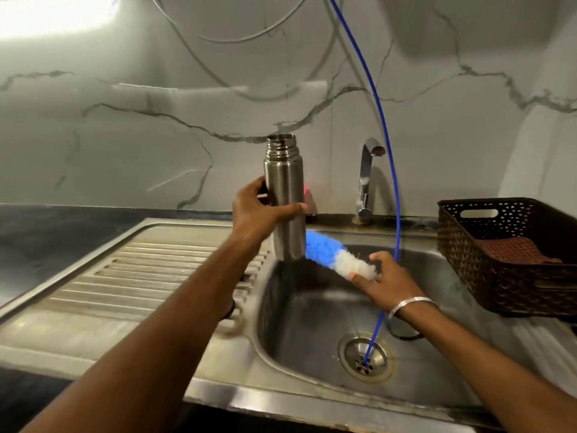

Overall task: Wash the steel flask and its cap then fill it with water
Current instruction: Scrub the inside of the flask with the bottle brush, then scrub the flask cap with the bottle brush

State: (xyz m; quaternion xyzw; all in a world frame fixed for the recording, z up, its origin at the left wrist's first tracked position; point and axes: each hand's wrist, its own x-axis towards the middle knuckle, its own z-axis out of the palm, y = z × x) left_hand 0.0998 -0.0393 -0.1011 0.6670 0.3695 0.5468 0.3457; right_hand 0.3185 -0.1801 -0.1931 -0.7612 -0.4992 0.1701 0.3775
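Head view | steel flask [284,195] upright, uncapped, above sink [312,320] edge | left hand [259,210] wrapped round its middle | right hand [385,278] grasping blue-white bottle brush [335,256] beside flask base | tap [368,179], brown basket [512,254] right

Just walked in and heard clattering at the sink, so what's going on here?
A person is washing a steel flask. The left hand holds it upright and uncapped above the sink, while the right hand holds a blue and white bottle brush beside its base. The tap looks off.
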